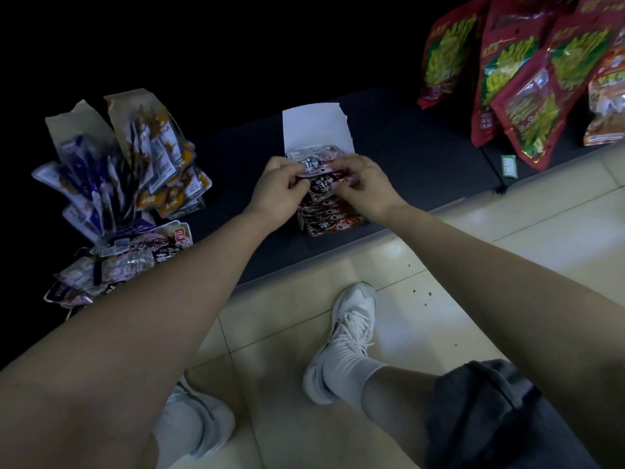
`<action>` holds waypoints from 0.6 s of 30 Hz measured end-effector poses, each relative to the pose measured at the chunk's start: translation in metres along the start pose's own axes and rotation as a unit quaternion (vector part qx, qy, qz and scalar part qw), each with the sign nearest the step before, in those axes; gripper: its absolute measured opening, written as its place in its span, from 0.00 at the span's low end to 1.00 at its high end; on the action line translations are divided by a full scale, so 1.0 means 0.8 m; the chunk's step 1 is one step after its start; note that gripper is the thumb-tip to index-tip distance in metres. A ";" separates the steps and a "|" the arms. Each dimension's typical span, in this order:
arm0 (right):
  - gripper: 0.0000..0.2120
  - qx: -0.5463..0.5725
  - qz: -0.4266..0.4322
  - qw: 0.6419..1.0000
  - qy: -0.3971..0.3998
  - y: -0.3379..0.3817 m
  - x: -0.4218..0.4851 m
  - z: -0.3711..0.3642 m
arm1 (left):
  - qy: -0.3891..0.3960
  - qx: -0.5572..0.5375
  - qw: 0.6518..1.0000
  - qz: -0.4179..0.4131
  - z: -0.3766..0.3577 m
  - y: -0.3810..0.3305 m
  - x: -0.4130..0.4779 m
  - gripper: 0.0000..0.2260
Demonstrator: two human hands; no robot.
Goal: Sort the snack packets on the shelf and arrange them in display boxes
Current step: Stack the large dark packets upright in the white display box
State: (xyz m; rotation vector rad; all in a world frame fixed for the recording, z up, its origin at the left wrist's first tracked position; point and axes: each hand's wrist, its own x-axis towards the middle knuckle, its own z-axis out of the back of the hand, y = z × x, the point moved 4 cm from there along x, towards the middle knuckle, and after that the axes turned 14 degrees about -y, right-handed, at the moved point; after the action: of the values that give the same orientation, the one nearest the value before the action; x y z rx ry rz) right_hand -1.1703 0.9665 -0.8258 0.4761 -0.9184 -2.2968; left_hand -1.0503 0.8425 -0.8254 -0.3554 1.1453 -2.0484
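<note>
A small display box (316, 128) with a raised white flap stands on the dark shelf (406, 157), filled with a row of red-and-black snack packets (329, 216). My left hand (279, 186) and my right hand (367, 184) both pinch one red-and-black packet (323, 182) over the middle of the box. At the left, two open boxes hold upright purple packets (84, 184) and orange packets (165, 164), fanned out.
A loose heap of grey and purple packets (128, 255) lies at the shelf's front left. Large red bags of green snacks (527, 79) lean at the back right. A green price tag (508, 165) hangs on the shelf edge. My shoes stand on the tiled floor (439, 265) below.
</note>
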 end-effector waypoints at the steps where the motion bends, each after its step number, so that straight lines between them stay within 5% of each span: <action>1: 0.19 -0.058 0.023 0.998 0.001 0.003 -0.003 -0.003 | 0.009 0.033 0.999 -0.022 -0.001 -0.002 -0.002 0.16; 5: 0.23 -0.140 0.054 0.988 -0.044 0.018 -0.010 0.001 | -0.023 0.078 0.995 -0.057 0.020 -0.002 -0.015 0.13; 9: 0.14 -0.018 0.114 0.988 -0.106 0.070 -0.025 -0.007 | -0.066 0.061 0.996 -0.028 0.070 0.027 -0.042 0.11; 12: 0.11 0.118 0.075 0.990 0.002 0.123 -0.046 -0.049 | -0.094 0.090 0.991 0.023 0.117 0.073 -0.071 0.10; 18: 0.09 0.085 0.059 0.973 0.204 0.177 -0.099 -0.184 | -0.135 0.171 0.958 0.186 0.211 0.190 -0.142 0.08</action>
State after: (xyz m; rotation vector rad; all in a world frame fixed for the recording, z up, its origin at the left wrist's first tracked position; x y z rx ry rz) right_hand -0.9764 0.8648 -0.8189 0.9030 -0.9081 -1.9196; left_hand -0.8063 0.7731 -0.8426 -0.2178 0.6202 -1.7549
